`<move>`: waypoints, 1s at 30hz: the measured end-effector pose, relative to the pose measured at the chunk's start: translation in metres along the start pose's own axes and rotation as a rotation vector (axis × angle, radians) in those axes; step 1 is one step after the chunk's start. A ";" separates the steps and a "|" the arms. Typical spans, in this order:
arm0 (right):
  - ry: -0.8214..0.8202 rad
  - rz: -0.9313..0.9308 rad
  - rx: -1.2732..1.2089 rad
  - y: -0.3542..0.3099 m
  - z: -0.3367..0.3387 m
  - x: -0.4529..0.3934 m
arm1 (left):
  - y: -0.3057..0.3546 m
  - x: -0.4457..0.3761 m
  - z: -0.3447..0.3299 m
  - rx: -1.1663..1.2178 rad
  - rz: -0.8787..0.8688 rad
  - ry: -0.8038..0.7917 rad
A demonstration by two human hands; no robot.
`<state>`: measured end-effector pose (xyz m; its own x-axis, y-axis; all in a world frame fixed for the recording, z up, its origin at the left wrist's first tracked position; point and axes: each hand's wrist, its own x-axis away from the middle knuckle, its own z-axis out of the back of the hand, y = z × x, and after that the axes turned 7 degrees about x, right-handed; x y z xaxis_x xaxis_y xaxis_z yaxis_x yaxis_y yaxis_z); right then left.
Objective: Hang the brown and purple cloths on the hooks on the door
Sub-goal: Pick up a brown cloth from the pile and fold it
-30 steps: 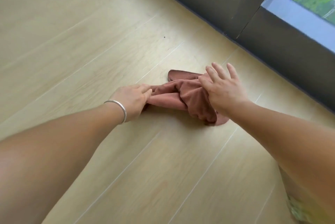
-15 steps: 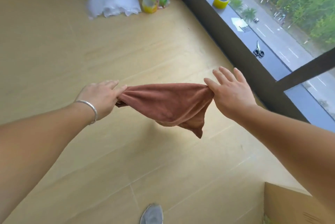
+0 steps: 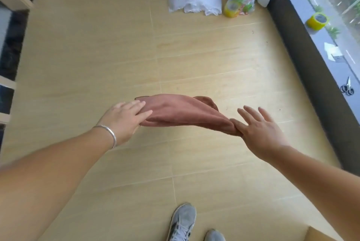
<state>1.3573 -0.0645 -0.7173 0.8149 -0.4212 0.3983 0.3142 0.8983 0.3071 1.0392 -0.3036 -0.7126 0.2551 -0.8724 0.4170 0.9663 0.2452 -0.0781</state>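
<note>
Judging from this view alone, the task is at an early stage: the brown cloth [image 3: 181, 112] is lifted clear of the wooden floor [image 3: 194, 55] and is held in the air, stretched between the two hands, but it is not yet hung. No door, no hooks and no purple cloth are seen here, so both hangings are judged to be left, along with the fetching of the purple cloth and the walk to the door. The left hand [image 3: 124, 119] is reached forward with the back of the hand turned up, a silver bangle [image 3: 109, 133] on the wrist, and one end of the cloth is pinched between the thumb below and the fingers laid over it. The right hand [image 3: 259, 129] is held further to the right and slightly lower; the other end of the cloth is gathered to a point and pinched at the thumb side, while the remaining fingers are spread and straight. The cloth sags a little in the middle, with a loose fold curled up at its far edge. Grey shoes [image 3: 183, 221] are seen below, on the floor. A window ledge [image 3: 319, 32] with a roll of yellow tape [image 3: 318, 20] and scissors [image 3: 347, 87] is seen to the right, well apart from the hands.
</note>
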 end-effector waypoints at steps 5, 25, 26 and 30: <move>-0.370 0.145 -0.044 -0.079 -0.074 0.068 | 0.084 0.077 -0.117 0.119 0.010 -0.471; -0.215 0.054 -0.101 -0.184 -0.243 -0.046 | 0.120 0.012 -0.338 0.336 0.369 -0.203; -0.188 0.044 -0.093 -0.187 -0.254 -0.064 | 0.115 -0.002 -0.352 0.333 0.376 -0.184; -0.096 0.018 -0.079 -0.194 -0.293 -0.139 | 0.088 -0.062 -0.406 0.330 0.446 -0.097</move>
<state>1.3256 -0.1438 -1.0853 0.7716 -0.4112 0.4853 0.3402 0.9114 0.2314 1.1221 -0.4000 -1.1131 0.6174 -0.6145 0.4911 0.6996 0.7144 0.0145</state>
